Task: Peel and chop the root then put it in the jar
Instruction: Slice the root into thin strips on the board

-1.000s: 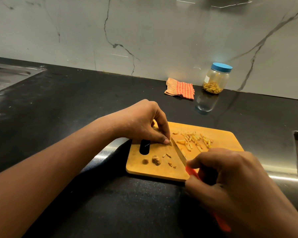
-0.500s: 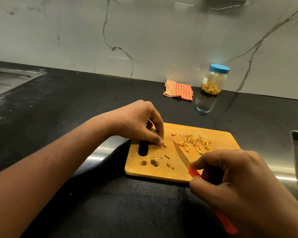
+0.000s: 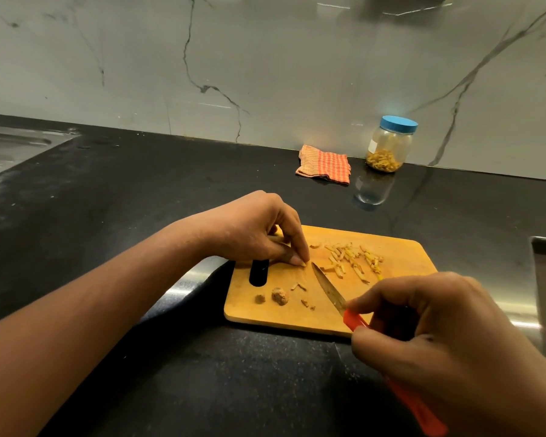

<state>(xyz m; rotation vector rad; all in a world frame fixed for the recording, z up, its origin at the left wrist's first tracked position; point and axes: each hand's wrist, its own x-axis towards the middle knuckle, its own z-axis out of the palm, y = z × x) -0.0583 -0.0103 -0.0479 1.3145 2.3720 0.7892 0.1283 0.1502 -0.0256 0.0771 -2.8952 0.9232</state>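
While the left hand (image 3: 259, 230) bends over the left part of the wooden cutting board (image 3: 404, 247), its thumb and forefinger curl down and pinch a small pale root piece (image 3: 302, 264) against the wood, with most of it hidden under the fingertips. Just beside that piece lies the tip of the knife (image 3: 328, 288), whose blade slants back across the board toward the right hand (image 3: 448, 342). That hand holds the orange-red handle at the board's near edge, its fingers curled round it. A loose pile of chopped strips (image 3: 350, 257) lies on the far middle of the board, to the right of the left hand. Two brownish lumps (image 3: 279, 296) and a few scraps sit near the board's near-left corner, close to its dark handle slot. The jar (image 3: 390, 146) stands upright at the back against the marble wall, blue lid on, yellow cut pieces in its bottom, well apart from the board. A checked orange cloth (image 3: 325, 164) lies just left of it on the black countertop (image 3: 139, 190), and a steel sink (image 3: 10, 146) shows at the far left.
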